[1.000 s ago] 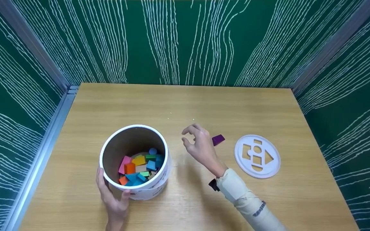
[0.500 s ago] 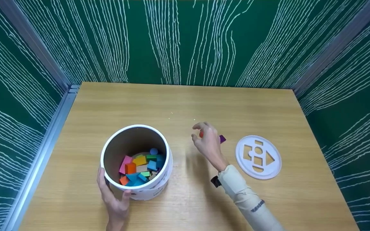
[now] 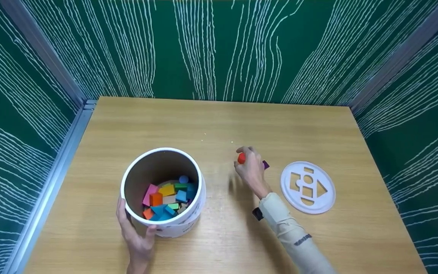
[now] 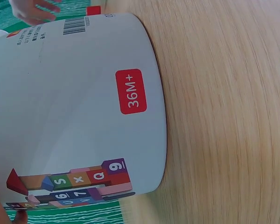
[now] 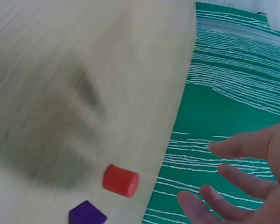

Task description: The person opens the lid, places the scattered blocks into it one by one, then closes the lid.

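Note:
A white round bucket (image 3: 200, 198) stands on the table, its inside holding several colored blocks (image 3: 167, 190). My left hand (image 3: 139, 241) grips its near left side, thumb toward the front below the rim. In the left wrist view, the bucket's printed wall (image 4: 79, 107) fills much of the frame. My right hand (image 3: 252, 169) hovers over the table right of the bucket, fingers loosely bent and apart. Below it lies a red cylinder block (image 5: 121, 180), which the right wrist view shows on the tabletop, apart from the fingers. A purple block (image 5: 86, 213) lies near the cylinder, partly behind the hand in the head view.
To the right lies a flat white lid (image 3: 331, 198) with shaped cutouts. Green walls (image 3: 242, 49) with white lines enclose the wooden table (image 3: 158, 121) at the back and sides. A few tiny specks dot the tabletop behind the bucket.
My right hand has moved to the right, away from the bucket, and the red cylinder has come into view beside its fingers. The left hand stays on the bucket.

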